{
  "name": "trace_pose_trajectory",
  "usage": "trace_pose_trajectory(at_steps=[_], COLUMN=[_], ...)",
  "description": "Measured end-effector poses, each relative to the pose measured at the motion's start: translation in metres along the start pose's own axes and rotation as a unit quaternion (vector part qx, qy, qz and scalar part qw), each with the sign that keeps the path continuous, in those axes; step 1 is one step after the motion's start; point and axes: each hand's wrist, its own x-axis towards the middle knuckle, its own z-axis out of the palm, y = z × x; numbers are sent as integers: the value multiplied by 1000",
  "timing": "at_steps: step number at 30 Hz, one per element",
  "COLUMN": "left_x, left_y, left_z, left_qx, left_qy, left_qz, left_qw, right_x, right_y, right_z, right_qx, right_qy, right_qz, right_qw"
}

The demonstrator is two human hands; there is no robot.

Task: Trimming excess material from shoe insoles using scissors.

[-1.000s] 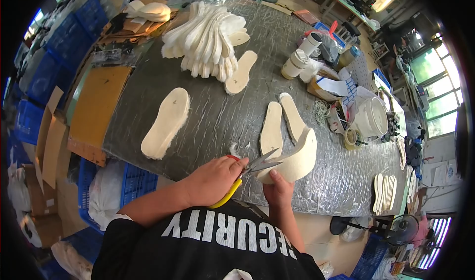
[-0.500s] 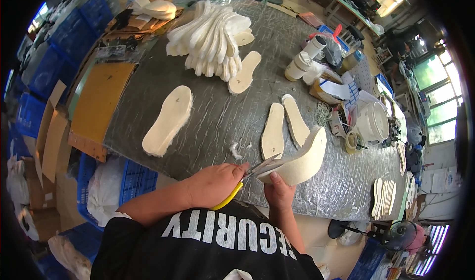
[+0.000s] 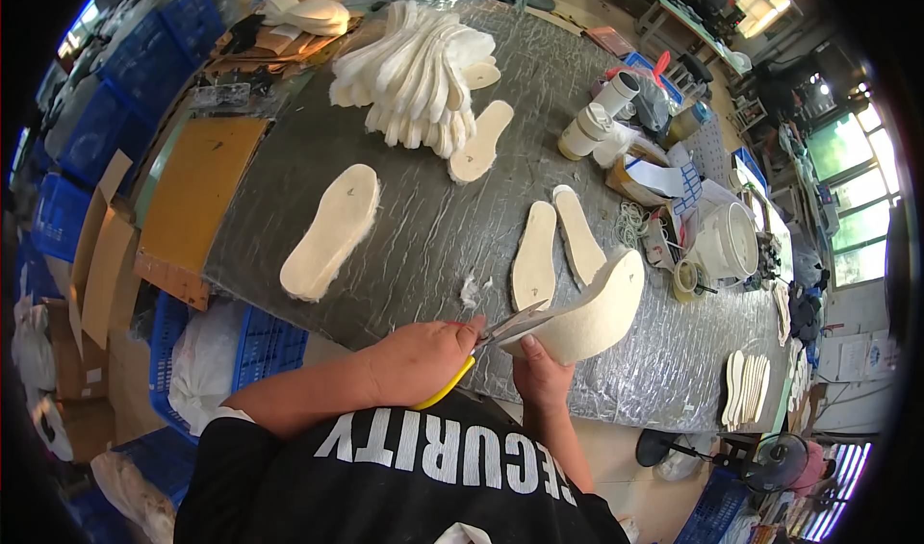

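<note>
My left hand [image 3: 428,359] is closed round yellow-handled scissors [image 3: 510,326], whose blades point right and lie at the near edge of a cream, fleecy insole [image 3: 599,315]. That insole is pinched in my right hand [image 3: 544,380], thumb on top, and its far end curves upward. Just beyond the blades two more insoles lie side by side, a wider one [image 3: 534,255] and a narrower one [image 3: 577,231]. Farther left a single insole [image 3: 332,231] with fuzzy edges rests flat. Small tufts of white fluff [image 3: 470,292] lie near the scissors.
A tall pile of fleecy insoles [image 3: 414,73] stands at the far side of the dark table [image 3: 404,265], one insole [image 3: 481,140] beside it. Bottles [image 3: 585,130], a white bucket [image 3: 727,241] and a small pot [image 3: 685,275] crowd the right. Thin insoles [image 3: 746,390] stand in a row near the right edge.
The held insole has tilted slightly to the right and its raised end has moved right. Both hands stay nearly where they were, the scissors still at the insole's edge.
</note>
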Motion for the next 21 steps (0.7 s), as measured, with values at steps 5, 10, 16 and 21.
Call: trace_pose_trajectory(at_steps=[5,10,16,21], left_x=[-1,1,2,9], left_y=[-1,2,-9,-13], left_z=[0,-5,9,6], left_qx=[15,8,-48,-431], left_qy=[3,-53,106,66], left_qz=[25,6,65,-166], left_qw=[1000,999,991,885], right_x=[-2,-1,-2,1], right_y=[-1,0,-6,-8], right_z=[1,0,11,2], right_qx=[9,1,-8,-2], right_qy=[0,13,10,-32], right_qz=[1,8,-4,34], right_qw=[1000,1000,1000,999])
